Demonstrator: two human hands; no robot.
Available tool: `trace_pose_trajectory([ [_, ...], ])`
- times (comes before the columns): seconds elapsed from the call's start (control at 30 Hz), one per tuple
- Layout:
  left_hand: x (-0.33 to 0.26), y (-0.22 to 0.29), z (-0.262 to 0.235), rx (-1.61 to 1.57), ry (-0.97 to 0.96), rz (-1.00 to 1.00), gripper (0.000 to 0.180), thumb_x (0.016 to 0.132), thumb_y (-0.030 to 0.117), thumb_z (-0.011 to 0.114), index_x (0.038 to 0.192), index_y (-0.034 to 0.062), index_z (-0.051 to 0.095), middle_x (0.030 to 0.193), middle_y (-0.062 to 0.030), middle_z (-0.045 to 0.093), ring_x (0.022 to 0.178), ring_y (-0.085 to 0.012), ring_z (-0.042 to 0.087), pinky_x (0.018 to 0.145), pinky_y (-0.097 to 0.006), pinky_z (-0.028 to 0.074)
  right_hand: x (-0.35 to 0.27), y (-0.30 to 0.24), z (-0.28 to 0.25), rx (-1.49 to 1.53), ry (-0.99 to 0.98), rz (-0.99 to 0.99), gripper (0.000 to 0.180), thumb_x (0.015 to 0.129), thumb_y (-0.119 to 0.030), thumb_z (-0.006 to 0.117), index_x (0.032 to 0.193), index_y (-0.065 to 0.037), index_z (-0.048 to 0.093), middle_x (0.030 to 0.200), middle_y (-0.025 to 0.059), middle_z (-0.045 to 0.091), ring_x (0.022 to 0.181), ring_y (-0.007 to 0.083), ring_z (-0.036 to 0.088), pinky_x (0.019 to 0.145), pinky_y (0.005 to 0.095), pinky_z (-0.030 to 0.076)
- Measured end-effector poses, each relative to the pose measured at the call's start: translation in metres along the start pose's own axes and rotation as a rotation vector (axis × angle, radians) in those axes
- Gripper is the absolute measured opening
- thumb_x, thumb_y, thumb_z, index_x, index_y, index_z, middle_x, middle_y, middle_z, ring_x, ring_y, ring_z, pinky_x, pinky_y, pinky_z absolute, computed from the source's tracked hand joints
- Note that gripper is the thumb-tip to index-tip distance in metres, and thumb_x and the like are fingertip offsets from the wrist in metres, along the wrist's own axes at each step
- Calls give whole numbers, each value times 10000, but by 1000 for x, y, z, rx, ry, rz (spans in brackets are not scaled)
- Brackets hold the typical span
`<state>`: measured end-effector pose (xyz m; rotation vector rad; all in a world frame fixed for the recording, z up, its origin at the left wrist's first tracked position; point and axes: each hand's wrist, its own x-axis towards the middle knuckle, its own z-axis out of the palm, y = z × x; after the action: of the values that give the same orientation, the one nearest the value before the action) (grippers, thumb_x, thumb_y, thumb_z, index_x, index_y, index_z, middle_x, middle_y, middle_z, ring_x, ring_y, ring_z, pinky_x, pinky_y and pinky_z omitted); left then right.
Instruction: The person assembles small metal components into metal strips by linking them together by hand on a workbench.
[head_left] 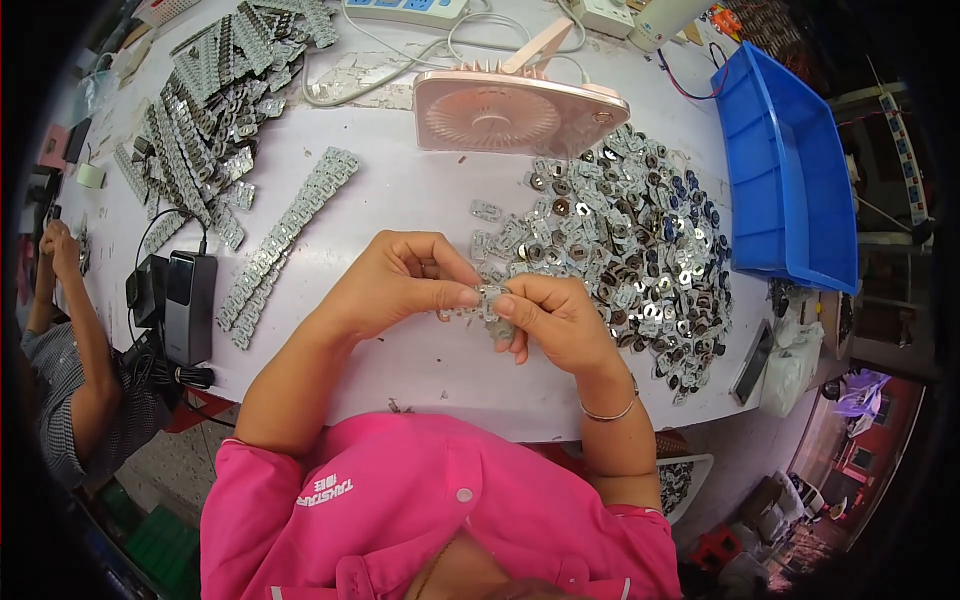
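Over the near middle of the table my left hand (pixel 415 285) and my right hand (pixel 550 315) meet, fingers closed in a pinch. Between their fingertips is a small clear-and-silvery part (pixel 491 296); its exact kind is too small to make out, and the fingers partly cover it. Just beyond and to the right of my hands spreads a heap of small loose parts (pixel 640 240), some clear, some dark or shiny metal. Left of my left hand lie two long strips (pixel 290 240) of similar pieces joined in rows, side by side and touching.
More strips (pixel 200 125) are piled at the far left. A pink fan (pixel 520 112) stands behind the heap, with cables and a power strip (pixel 410 10) beyond. A blue bin (pixel 745 170) stands right; a phone (pixel 752 362) lies nearer. Left are a power bank (pixel 190 310) and another person's hands (pixel 62 250).
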<state>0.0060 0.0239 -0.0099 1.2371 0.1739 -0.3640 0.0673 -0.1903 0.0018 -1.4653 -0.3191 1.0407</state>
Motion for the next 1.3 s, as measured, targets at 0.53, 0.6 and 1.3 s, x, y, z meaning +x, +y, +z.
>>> trace_pose_trajectory([
  [0.53, 4, -11, 24, 531, 283, 699, 211, 789, -70, 669, 973, 32, 683, 975, -100, 674, 859, -169, 656, 737, -274, 540, 5, 4, 11, -146, 333, -234, 233, 966, -213, 557, 830, -24, 559, 625, -35, 529, 509, 28, 490, 471, 199, 381],
  [0.6, 6, -12, 25, 612, 320, 744, 225, 780, -86, 668, 966, 39, 688, 964, -103, 676, 854, -185, 659, 736, -278, 541, 5, 8, 11, -111, 350, -229, 233, 965, -216, 559, 827, -28, 559, 621, -34, 531, 513, 25, 497, 460, 195, 384],
  [1.3, 5, -7, 13, 36, 130, 124, 200, 878, 53, 641, 1078, 36, 646, 1026, -8, 604, 929, -69, 558, 815, -232, 463, 0, -2, -5, -330, 284, -221, 195, 893, -127, 664, 1025, 10, 706, 660, -5, 602, 584, 31, 521, 516, 194, 448],
])
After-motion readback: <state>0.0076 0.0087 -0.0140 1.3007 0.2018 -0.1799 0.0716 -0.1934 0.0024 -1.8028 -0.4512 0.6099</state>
